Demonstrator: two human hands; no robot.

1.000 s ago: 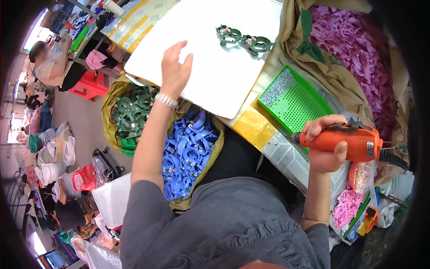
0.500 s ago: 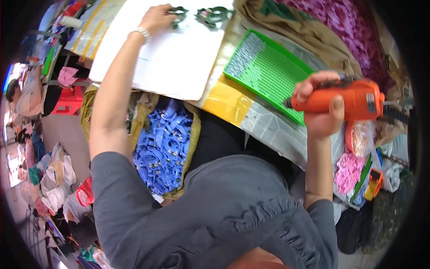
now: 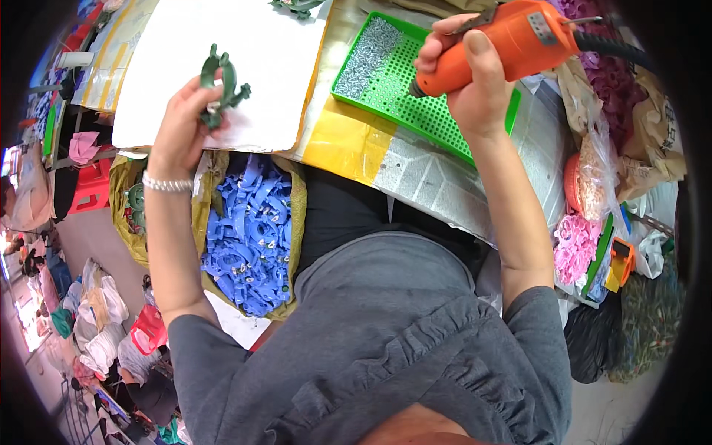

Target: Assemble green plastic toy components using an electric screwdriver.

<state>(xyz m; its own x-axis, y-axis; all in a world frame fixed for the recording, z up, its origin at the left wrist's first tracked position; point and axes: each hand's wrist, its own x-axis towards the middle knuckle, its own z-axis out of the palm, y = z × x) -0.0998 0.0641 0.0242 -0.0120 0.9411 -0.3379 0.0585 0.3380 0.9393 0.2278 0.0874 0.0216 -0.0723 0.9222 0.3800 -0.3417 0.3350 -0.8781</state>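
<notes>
Between the fingers of my left hand (image 3: pixel 182 122) is a dark green plastic clip-like part (image 3: pixel 220 85), curved and with short arms, raised over the near part of the white board (image 3: pixel 259 89). My right hand (image 3: pixel 482 93) is wrapped round an orange electric screwdriver (image 3: pixel 512 48) with a black cable. Its tip points down and left over the green perforated tray (image 3: pixel 415 104). Small silvery screws (image 3: pixel 371 55) fill the tray's left end. At the board's far edge lies another dark green part (image 3: pixel 297 7), partly cut off by the picture's edge.
A yellow sack of blue plastic parts (image 3: pixel 248 237) stands below the board's near edge, beside another sack with green parts (image 3: pixel 136 204). Pink parts (image 3: pixel 575 248) and a yellow-orange tool (image 3: pixel 621 263) lie at right. A red stool (image 3: pixel 93 185) stands at left.
My left hand has drawn the green part off the board's far side, back towards me. My right hand has moved the screwdriver up and left, over the tray. The view has shifted too.
</notes>
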